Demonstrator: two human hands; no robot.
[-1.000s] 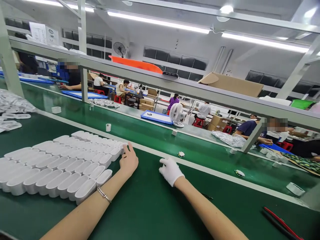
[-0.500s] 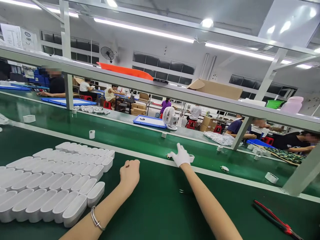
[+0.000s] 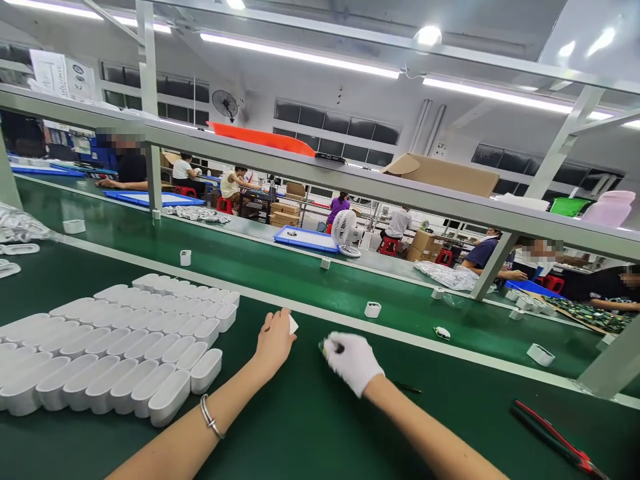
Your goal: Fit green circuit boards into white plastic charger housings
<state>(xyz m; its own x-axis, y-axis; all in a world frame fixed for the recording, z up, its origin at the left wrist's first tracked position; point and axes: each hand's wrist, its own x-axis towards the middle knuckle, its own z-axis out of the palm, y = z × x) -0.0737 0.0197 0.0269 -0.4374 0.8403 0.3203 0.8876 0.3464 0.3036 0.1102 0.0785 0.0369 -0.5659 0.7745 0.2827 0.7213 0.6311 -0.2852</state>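
Observation:
My left hand [image 3: 274, 343], bare with a bracelet at the wrist, is closed around a small white piece [image 3: 293, 325]; only its edge shows past the fingers. Facing it, my right hand [image 3: 354, 363] wears a white glove and pinches a small green circuit board [image 3: 322, 347], mostly hidden by the fingers. Both hands hover over the green work surface, a short way apart. To the left of my left hand stand rows of white oval cases [image 3: 170, 398], packed side by side. A thin dark object [image 3: 407, 387] lies near my right wrist.
Red-and-black handled pliers [image 3: 553, 437] lie at the right. Along the green strip beyond the pale divider sit a white oval case [image 3: 373, 309] and a small board with a white part [image 3: 442, 333]. A shelf beam [image 3: 370, 190] crosses above; co-workers sit beyond.
My right hand has come back from the far strip toward me, bringing the circuit board. My left hand has shifted slightly right, and the white piece now shows in it. The view has shifted slightly.

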